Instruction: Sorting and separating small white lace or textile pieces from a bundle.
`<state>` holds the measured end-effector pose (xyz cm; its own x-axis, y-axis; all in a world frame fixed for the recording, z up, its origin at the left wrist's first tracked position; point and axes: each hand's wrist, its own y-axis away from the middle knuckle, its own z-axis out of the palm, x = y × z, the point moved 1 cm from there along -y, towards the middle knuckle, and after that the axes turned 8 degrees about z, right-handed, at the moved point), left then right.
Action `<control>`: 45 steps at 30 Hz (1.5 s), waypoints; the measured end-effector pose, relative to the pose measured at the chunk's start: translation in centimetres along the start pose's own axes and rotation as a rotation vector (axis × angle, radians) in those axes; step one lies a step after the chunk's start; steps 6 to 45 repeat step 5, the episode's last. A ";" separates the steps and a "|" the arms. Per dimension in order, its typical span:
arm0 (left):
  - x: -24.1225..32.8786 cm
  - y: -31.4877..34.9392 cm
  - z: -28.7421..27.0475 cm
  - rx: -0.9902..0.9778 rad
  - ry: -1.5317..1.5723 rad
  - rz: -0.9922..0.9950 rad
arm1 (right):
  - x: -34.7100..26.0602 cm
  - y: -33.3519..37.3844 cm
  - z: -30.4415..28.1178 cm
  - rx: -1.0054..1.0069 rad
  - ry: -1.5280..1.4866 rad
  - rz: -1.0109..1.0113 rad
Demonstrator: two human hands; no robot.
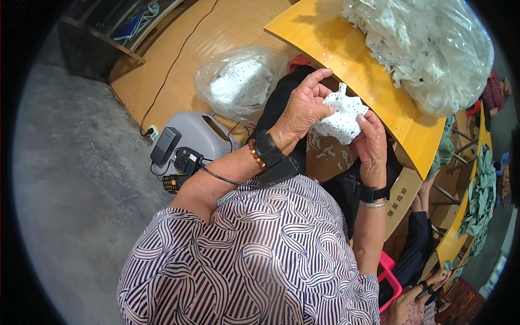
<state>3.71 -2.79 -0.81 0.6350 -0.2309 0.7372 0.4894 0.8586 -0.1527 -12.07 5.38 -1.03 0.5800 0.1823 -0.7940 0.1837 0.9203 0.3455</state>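
Bags come first: a big clear plastic bag (433,49) stuffed with white lace pieces sits on the yellow tabletop (357,70) ahead of me, and a smaller clear bag (238,78) of the same white pieces rests on the wooden floor (179,59) to my left. I hold one white lace piece (341,119) up between both hands, just over the tabletop's near edge. My left hand (303,108) grips its left side, fingers curled above it, wrist bent back. My right hand (371,138) pinches its right side from below. Grey floor (70,179) lies open on my left; another person's arm (420,233) is close on my right.
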 end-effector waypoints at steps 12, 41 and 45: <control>-0.1 0.0 -1.3 0.029 0.026 0.020 | 0.3 -1.1 0.4 -0.010 0.019 0.019; -0.1 0.0 -1.3 0.029 0.026 0.020 | 0.3 -1.1 0.4 -0.010 0.019 0.019; -0.1 0.0 -1.3 0.029 0.026 0.020 | 0.3 -1.1 0.4 -0.010 0.019 0.019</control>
